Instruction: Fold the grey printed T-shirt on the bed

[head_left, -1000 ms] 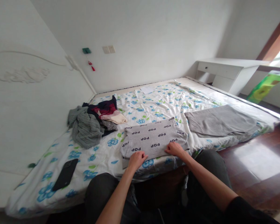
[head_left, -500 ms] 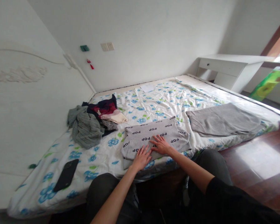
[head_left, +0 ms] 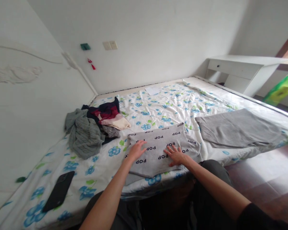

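Observation:
A grey garment printed with the word POP lies flat at the near edge of a bed covered by a white sheet with blue flowers. My left hand rests flat on the garment's left part, fingers spread. My right hand lies flat on its lower right part, fingers apart. Neither hand grips the cloth.
A plain grey knit garment lies spread to the right. A heap of grey, dark red and cream clothes sits at the left by the headboard. A black phone lies near the front left. A white desk stands beyond the bed.
Both hands slid from the garment's near edge up onto its surface; the left then moved out to the left. The view shifted slightly.

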The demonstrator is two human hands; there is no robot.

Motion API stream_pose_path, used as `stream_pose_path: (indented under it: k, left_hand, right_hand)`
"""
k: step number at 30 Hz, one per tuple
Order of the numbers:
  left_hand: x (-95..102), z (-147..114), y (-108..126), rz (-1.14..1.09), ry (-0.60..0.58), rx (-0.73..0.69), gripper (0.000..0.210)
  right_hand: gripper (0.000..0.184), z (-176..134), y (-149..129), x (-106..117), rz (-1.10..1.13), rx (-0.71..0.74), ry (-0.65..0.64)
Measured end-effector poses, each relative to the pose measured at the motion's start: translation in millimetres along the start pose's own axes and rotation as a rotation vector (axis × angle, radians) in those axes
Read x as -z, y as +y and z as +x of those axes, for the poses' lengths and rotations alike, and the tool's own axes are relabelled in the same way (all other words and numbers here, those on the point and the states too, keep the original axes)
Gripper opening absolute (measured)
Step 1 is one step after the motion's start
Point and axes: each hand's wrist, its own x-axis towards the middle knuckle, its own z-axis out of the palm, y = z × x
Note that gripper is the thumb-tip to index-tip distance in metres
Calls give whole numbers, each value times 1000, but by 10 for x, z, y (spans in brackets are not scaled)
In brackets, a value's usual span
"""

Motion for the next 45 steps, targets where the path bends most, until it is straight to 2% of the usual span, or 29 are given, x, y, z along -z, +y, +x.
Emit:
stream_pose_path:
  k: [3, 7, 9, 11, 14, 16, 18, 21, 24, 26, 28, 30, 35, 39, 41, 43, 45]
  left_hand:
    - [50, 239, -201, 63, 48, 3, 80]
    - [-23, 448, -444, 169, -50, 79, 111]
    - [-93, 512, -547, 206, -102, 160, 122]
    - [-165, 556, -627, 225, -135, 229, 131]
    - [-252, 593, -694, 225, -150, 261, 134]
    - [-288, 600, -714, 214, -153, 265, 133]
    - [-311, 596, -726, 204, -148, 263, 132]
    - [-328, 576, -744, 204, -122, 242, 130]
    - [-329, 557, -760, 209, -127, 234, 125]
    - [-321, 556, -760, 206, -136, 237, 123]
    - [-310, 565, -750, 206, -148, 252, 126]
    - [-302, 577, -740, 207, -163, 270, 131]
    - [-310, 575, -750, 212, -146, 259, 132]
    - [-324, 559, -753, 214, -129, 250, 132]
    - [-327, 560, -745, 214, -140, 258, 132]
    - [-333, 567, -740, 215, -151, 264, 133]
    - [-347, 578, -750, 218, -149, 263, 133]
  right_hand:
    - [126, 75, -50, -64, -25, 1, 74]
    - [122, 158, -119, -155, -96, 22, 235]
    - [120, 217, -135, -117, -114, 30, 252]
    - [109, 305, -131, 27, -95, 50, 228]
    - [70, 534, -156, 414, -41, 67, 155]
    - [52, 761, -267, 688, 6, 53, 180]
    - [54, 1028, -483, 879, 70, 68, 299]
    - [65, 1411, -910, 940, 134, 135, 447]
    - [63, 1672, -1191, 844, 126, 130, 459]
    - [64, 1756, -1179, 792, 127, 118, 459]
    - [67, 1771, -998, 781, 119, 101, 463]
    - [69, 1725, -690, 802, 84, 89, 446]
    - [73, 1388, 372, 866, 15, 114, 395]
    - [74, 1003, 1271, 867, 68, -115, 423]
    - [72, 852, 1605, 840, 133, -236, 460]
    - [71, 774, 1804, 805, 200, -308, 506]
    - [66, 777, 1876, 786, 260, -317, 570]
